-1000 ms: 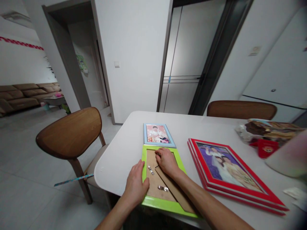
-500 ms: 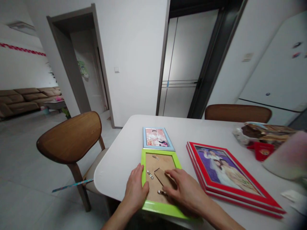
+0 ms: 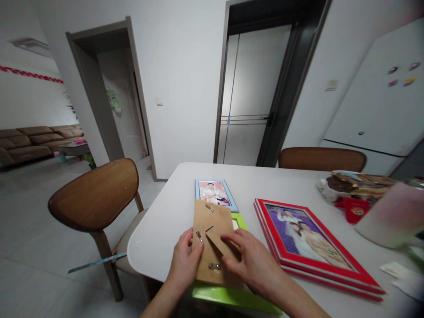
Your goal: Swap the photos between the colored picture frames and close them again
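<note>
A brown backing board (image 3: pixel 208 251) with small metal clips and a partly raised stand flap (image 3: pixel 220 243) is lifted out of the green picture frame (image 3: pixel 228 297), which lies beneath it on the table. My left hand (image 3: pixel 185 258) grips the board's left edge, thumb on top. On the other side, my right hand (image 3: pixel 247 254) has thumb and fingers closed on the stand flap. The board's top edge overlaps the light-blue picture frame (image 3: pixel 236 207), which lies face up with a photo in it. Much of the green frame is hidden under the board.
Stacked red picture frames (image 3: pixel 314 240) lie on the white table (image 3: pixel 155 238) at the right. Behind them are a plastic bag (image 3: pixel 334 185), a red packet (image 3: pixel 356 210) and a pinkish-white container (image 3: pixel 391 214). Wooden chairs (image 3: pixel 96 194) stand at the left and far side.
The backing board has come up out of the green frame and moved up and left, now overlapping the blue frame. My left hand has shifted from the green frame's edge to the board.
</note>
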`<act>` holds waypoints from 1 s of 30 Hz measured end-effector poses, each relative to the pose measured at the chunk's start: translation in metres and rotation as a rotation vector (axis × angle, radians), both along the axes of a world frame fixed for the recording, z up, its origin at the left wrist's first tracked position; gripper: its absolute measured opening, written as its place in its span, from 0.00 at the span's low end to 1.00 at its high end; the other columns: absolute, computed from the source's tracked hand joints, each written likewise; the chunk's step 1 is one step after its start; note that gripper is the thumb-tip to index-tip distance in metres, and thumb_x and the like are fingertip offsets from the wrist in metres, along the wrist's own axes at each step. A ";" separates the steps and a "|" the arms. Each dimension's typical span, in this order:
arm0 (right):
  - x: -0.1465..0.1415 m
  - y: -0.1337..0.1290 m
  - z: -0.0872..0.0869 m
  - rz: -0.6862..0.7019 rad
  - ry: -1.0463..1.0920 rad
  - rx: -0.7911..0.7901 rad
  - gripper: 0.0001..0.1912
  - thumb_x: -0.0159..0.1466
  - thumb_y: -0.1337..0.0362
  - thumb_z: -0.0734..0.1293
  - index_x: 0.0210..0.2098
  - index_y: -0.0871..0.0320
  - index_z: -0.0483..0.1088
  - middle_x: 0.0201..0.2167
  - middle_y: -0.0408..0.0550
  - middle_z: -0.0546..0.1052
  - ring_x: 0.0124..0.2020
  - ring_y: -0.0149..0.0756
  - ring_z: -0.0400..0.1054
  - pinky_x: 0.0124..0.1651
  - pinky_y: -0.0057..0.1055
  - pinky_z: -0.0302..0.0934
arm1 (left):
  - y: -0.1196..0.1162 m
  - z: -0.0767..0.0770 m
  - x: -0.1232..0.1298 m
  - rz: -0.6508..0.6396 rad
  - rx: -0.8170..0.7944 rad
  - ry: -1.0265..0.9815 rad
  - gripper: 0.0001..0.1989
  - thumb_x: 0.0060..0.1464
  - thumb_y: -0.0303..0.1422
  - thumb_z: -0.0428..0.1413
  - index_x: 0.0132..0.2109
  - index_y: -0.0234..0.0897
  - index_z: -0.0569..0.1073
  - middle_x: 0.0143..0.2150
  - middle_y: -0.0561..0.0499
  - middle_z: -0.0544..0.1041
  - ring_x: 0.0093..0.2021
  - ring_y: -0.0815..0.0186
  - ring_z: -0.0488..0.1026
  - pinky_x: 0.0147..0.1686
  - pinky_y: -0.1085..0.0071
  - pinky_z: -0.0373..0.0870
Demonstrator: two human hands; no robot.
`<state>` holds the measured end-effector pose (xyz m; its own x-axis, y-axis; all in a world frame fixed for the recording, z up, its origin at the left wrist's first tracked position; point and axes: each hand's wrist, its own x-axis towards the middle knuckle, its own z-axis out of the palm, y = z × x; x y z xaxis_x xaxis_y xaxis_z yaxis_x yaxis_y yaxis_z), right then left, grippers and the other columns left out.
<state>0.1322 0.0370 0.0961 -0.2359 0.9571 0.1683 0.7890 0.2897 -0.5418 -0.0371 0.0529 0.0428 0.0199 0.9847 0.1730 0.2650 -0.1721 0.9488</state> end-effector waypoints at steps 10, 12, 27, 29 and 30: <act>0.041 0.014 -0.050 -0.203 -0.208 0.054 0.21 0.54 0.63 0.58 0.45 0.66 0.64 0.37 0.59 0.70 0.38 0.43 0.65 0.42 0.36 0.57 | 0.007 0.003 -0.102 0.107 -0.320 -0.182 0.12 0.41 0.38 0.53 0.31 0.34 0.66 0.22 0.54 0.73 0.23 0.65 0.71 0.23 0.72 0.65; 0.044 0.015 -0.057 -0.222 -0.276 0.023 0.23 0.54 0.63 0.58 0.48 0.67 0.61 0.37 0.60 0.70 0.37 0.43 0.65 0.40 0.36 0.57 | 0.009 -0.001 -0.116 0.129 -0.315 -0.132 0.11 0.40 0.38 0.54 0.30 0.34 0.67 0.22 0.53 0.73 0.23 0.65 0.70 0.23 0.72 0.65; 0.038 0.010 -0.038 -0.328 0.534 -0.326 0.34 0.50 0.66 0.55 0.56 0.63 0.44 0.21 0.43 0.69 0.21 0.34 0.66 0.25 0.29 0.59 | -0.001 -0.007 -0.098 0.424 0.132 0.452 0.17 0.44 0.33 0.49 0.44 0.36 0.64 0.42 0.46 0.67 0.42 0.58 0.65 0.44 0.60 0.59; 0.033 0.002 -0.027 -0.284 0.832 -0.455 0.37 0.51 0.65 0.55 0.58 0.59 0.36 0.19 0.40 0.68 0.18 0.33 0.66 0.22 0.28 0.59 | -0.011 0.002 -0.065 0.310 0.214 0.415 0.17 0.46 0.32 0.48 0.46 0.36 0.63 0.44 0.45 0.67 0.46 0.58 0.63 0.46 0.59 0.59; 0.031 -0.001 -0.022 -0.262 0.926 -0.488 0.39 0.50 0.64 0.56 0.58 0.57 0.34 0.18 0.39 0.68 0.18 0.33 0.66 0.22 0.28 0.59 | -0.018 0.007 -0.045 0.229 0.230 0.366 0.18 0.46 0.32 0.49 0.47 0.37 0.62 0.46 0.46 0.66 0.48 0.59 0.62 0.48 0.59 0.58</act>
